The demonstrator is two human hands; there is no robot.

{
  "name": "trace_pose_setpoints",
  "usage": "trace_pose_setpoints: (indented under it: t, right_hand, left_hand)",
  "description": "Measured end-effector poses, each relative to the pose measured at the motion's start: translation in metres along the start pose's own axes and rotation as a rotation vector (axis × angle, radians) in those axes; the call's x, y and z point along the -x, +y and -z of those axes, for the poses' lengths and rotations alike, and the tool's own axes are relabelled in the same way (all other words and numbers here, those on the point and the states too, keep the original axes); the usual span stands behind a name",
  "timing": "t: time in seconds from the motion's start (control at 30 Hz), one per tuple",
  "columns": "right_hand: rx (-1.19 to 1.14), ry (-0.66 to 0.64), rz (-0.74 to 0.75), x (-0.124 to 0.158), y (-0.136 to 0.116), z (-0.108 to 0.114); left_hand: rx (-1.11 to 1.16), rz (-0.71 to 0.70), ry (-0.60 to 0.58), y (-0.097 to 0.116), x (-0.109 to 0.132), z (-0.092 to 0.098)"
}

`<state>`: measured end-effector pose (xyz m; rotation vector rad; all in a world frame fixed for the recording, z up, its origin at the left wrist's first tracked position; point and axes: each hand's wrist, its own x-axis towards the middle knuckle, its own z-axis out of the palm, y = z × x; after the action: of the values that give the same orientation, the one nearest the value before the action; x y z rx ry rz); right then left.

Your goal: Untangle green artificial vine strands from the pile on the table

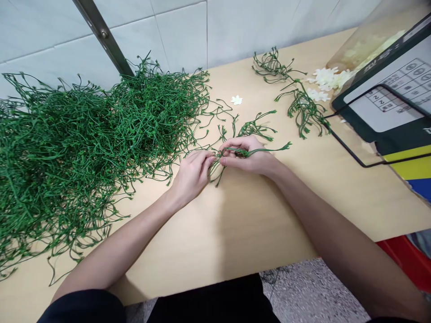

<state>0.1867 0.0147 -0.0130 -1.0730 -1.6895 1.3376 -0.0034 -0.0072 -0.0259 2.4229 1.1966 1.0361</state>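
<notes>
Both my hands meet over the middle of the table, working on thin green plastic stems (240,152). My left hand (195,172) pinches stem ends between thumb and fingers. My right hand (251,154) is closed around a small bunch of them, one long stem sticking out past the wrist to the right. Several stem tips hang below the fingertips. Just behind my right hand lies a loose sprig (257,128). To the left, close to my left hand, spreads a big tangled heap of the same green stems (111,130).
A single white flower (236,100) lies behind my hands. Two stem bunches (305,110) rest at the back right, near white blossoms (326,80). A dark printed box (363,114) with a black wire frame (350,152) stands at right. A metal post (104,36) rises behind the heap.
</notes>
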Motion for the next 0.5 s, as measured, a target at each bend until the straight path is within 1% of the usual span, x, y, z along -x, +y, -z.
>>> trace_pose_setpoints:
  t: [0.07, 0.23, 0.33, 0.5]
  right_hand:
    - [0.027, -0.001, 0.008, -0.0005, 0.0008, 0.0004]
    - [0.111, -0.010, 0.035, -0.0006, 0.0011, 0.0028]
    - [0.140, -0.015, 0.047, 0.0000, -0.0003, 0.0036]
    - [0.253, 0.043, 0.136, 0.0017, 0.0018, 0.0026]
  left_hand:
    - [-0.030, -0.022, -0.004, 0.0005, 0.0000, 0.0001]
    - [-0.060, -0.068, 0.052, 0.0006, 0.0011, -0.0008]
    - [-0.068, -0.072, 0.064, 0.0006, 0.0013, -0.0011]
    - [-0.087, -0.073, 0.059, 0.0019, 0.0011, -0.0001]
